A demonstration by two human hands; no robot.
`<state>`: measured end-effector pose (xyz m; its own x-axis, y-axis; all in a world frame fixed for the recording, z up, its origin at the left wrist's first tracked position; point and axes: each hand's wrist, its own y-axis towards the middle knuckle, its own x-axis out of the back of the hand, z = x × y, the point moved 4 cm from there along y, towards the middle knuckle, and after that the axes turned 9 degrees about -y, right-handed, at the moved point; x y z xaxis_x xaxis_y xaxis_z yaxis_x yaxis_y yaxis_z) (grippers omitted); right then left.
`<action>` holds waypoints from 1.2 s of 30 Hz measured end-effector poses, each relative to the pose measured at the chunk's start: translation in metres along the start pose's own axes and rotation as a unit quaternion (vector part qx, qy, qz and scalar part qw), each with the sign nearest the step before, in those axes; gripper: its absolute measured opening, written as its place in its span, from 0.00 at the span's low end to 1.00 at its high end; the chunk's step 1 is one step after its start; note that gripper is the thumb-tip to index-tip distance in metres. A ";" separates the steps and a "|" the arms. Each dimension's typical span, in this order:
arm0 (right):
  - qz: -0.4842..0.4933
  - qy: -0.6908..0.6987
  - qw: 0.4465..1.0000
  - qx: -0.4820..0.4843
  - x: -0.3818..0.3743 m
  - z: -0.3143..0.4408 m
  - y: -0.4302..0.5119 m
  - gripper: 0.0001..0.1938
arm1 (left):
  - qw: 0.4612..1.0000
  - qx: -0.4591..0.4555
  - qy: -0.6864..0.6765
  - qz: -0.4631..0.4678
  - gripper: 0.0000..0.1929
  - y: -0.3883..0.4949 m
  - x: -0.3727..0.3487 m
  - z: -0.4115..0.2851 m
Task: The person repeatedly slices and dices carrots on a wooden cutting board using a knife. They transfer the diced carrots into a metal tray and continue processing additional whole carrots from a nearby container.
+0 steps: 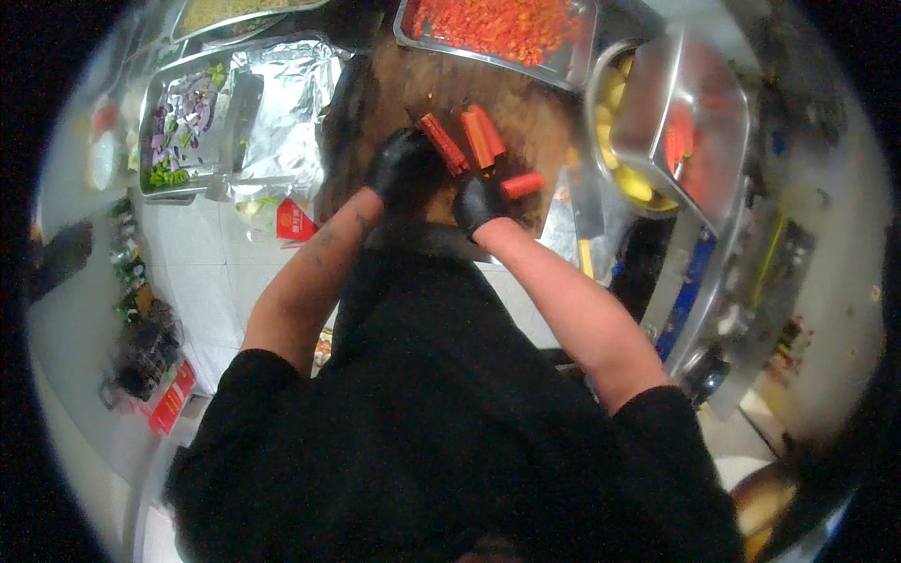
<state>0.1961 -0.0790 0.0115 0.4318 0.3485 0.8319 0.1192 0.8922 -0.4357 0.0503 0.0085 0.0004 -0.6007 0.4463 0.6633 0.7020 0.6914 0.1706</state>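
My left hand point(405, 165), in a black glove, lies on a dark wooden cutting board point(401, 77), right beside a stack of cut carrot point(443, 144). Its fingers blend into the shadow, so its grip is unclear. My right hand point(481, 200), also black-gloved, is at the near end of the carrot pieces, with its fingertips hidden. Upright in the view, sliced carrot lengths point(482, 137) rest just beyond it. A short carrot chunk point(523, 185) lies to its right. Off the board's right edge is a knife point(588, 204) with a yellow handle.
Beyond the board stands a metal tray of diced carrot point(493, 28). At right, a steel container point(711, 134) overlaps a bowl of peeled yellow pieces point(633, 186), perhaps potatoes. Leftward are a tray of chopped purple and green vegetables point(186, 127), crumpled foil point(288, 105) and a red packet point(294, 220).
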 end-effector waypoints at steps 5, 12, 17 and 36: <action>-0.074 0.069 0.995 -0.004 0.014 0.003 -0.015 0.12 | 0.996 0.089 -0.003 0.029 0.09 0.000 -0.019 0.016; -0.138 0.141 0.980 0.038 0.051 -0.035 -0.047 0.13 | 0.997 0.063 -0.006 0.044 0.15 0.019 -0.030 0.023; -0.115 0.108 0.987 -0.027 0.072 -0.067 -0.058 0.12 | 0.984 -0.169 0.040 0.034 0.14 0.093 -0.033 0.005; 0.035 0.222 0.974 -0.008 0.004 -0.050 -0.033 0.17 | 0.993 0.041 0.108 0.027 0.11 0.013 0.071 -0.002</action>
<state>0.2391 -0.1216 0.0124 0.7835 0.2456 0.5708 0.0890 0.8647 -0.4943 0.0173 0.0477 0.0513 -0.4610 0.3585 0.8118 0.6924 0.7174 0.0764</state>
